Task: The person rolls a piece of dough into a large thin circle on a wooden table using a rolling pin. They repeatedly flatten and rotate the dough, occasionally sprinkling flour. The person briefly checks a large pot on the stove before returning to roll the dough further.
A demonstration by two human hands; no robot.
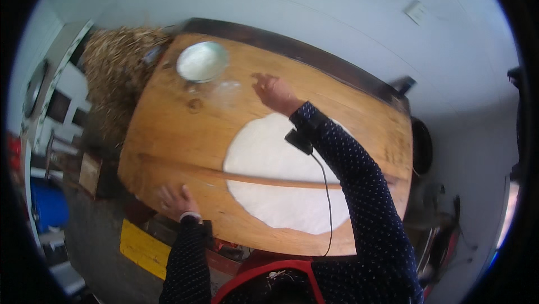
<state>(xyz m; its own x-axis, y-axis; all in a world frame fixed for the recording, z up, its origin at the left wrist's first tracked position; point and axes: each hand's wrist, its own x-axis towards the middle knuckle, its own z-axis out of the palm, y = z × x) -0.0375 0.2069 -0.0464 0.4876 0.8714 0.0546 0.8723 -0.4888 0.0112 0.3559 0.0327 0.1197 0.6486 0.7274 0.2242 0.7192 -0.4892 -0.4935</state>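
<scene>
A large round sheet of white dough [263, 148] lies on the wooden table [168, 135]. Across it runs a long thin wooden rolling pin [278, 181], its left end reaching past the dough. My right hand [276, 91] is over the far part of the table, beyond the dough, its fingers apart and blurred; I see nothing in it. To its left stands a bowl of white flour [203, 62], with a faint patch of flour [227, 91] on the wood nearby. My left hand [177, 203] is at the near left edge, fingers spread, just below the rolling pin.
A dark raised rail [294, 47] borders the table's far side against a pale wall. Straw [122, 64] is heaped to the left. A yellow board [143, 247] and a blue bucket [49, 205] are at lower left. A cable [328, 203] hangs from my right wrist over the dough.
</scene>
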